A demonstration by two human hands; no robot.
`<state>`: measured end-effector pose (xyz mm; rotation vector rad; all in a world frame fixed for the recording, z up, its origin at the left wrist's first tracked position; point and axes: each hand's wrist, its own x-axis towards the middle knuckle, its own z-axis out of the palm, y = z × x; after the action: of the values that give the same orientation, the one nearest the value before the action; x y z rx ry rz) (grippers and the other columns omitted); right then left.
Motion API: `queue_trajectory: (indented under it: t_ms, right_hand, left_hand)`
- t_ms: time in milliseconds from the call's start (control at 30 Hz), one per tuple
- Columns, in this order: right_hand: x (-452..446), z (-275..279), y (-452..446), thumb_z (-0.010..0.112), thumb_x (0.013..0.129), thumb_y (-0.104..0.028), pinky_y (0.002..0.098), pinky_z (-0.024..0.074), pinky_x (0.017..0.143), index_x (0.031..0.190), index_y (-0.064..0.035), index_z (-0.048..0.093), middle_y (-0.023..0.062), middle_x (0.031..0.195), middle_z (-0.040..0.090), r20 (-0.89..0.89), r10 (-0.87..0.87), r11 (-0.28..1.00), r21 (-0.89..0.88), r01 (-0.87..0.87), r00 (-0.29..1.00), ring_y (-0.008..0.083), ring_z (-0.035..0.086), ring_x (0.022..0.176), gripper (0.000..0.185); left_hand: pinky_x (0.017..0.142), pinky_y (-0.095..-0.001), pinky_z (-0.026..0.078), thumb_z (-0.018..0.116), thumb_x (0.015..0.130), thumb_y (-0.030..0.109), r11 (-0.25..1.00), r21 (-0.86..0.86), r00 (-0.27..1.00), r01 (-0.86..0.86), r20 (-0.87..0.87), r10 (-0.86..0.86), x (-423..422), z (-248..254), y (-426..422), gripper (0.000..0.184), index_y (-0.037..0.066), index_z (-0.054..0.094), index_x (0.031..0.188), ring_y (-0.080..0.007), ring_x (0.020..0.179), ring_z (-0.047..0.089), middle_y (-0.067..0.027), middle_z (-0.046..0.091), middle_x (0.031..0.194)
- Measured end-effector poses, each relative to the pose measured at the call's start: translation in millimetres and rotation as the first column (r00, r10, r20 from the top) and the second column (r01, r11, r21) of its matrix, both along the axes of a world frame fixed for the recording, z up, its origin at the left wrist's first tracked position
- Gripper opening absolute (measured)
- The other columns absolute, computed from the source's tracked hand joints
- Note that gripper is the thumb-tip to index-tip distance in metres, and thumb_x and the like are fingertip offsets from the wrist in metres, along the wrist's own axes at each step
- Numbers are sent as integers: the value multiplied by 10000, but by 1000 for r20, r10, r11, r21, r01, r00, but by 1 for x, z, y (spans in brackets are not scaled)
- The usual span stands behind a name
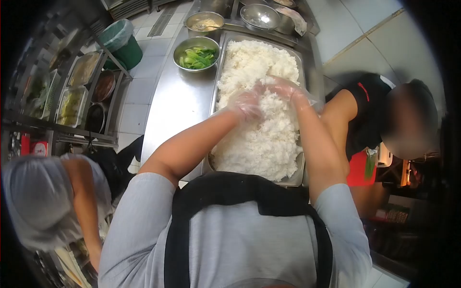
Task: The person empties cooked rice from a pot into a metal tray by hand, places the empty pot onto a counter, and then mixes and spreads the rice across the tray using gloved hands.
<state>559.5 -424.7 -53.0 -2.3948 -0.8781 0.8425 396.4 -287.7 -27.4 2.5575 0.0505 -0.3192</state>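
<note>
Cooked white rice (259, 149) fills a long rectangular metal tray (214, 103) in front of me. My left hand (247, 105), in a clear plastic glove, is curled into the rice near the middle of the tray. Close beside it, slightly farther away, my right hand (283, 90) wears the same kind of glove and has its fingers bent round some rice. Loose rice lies between and around both hands, and the fingertips are partly hidden in it.
A metal bowl of green leafy vegetables (197, 58) stands left of the tray on the steel counter (175, 103). More metal bowls (260, 17) sit at the back. One person (370, 115) is close on my right, another (53, 197) at left near a rack (108, 110).
</note>
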Motion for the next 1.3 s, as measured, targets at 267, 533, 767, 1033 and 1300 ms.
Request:
queue_trajectory:
  t_ms: [267,533,767,1033,1300]
  right_hand:
    - [-58,40,-9,612,840,-251,282,454,853,1326,-79,425,53,1118,611,-139,-64,805,578,134,988,157,572,1003,548]
    - [-29,87,-8,659,749,-481,356,464,796,1133,-43,577,140,971,656,214,-454,851,391,350,865,258,624,900,588]
    - [-43,78,-19,670,732,-357,376,452,844,1119,-67,600,161,1047,632,486,-144,988,125,94,862,303,601,960,489]
    - [-82,66,-9,731,662,-208,382,462,836,974,-72,656,161,977,634,520,-93,996,53,76,849,315,598,907,349]
    - [-52,-30,-2,619,712,-99,388,473,787,980,-82,662,180,922,646,602,-142,989,46,144,786,327,614,852,272]
  left_hand:
    - [821,-371,487,706,616,218,916,-390,870,-90,418,263,9,-29,-2,882,43,277,1366,-326,946,606,-207,618,989]
    - [778,-388,486,668,686,240,999,-27,866,41,500,-22,39,50,25,524,8,528,1135,-327,895,615,-207,631,954]
    - [769,-370,486,679,716,260,992,119,956,41,285,-74,37,57,21,580,24,463,1199,-300,869,621,-171,644,941]
    - [777,-350,492,625,739,332,991,123,962,42,262,-73,28,30,15,272,118,648,905,-282,852,615,-136,646,906]
    - [689,-390,495,587,696,133,972,217,980,93,154,-129,34,-29,-8,143,61,662,793,-311,790,629,-157,647,819]
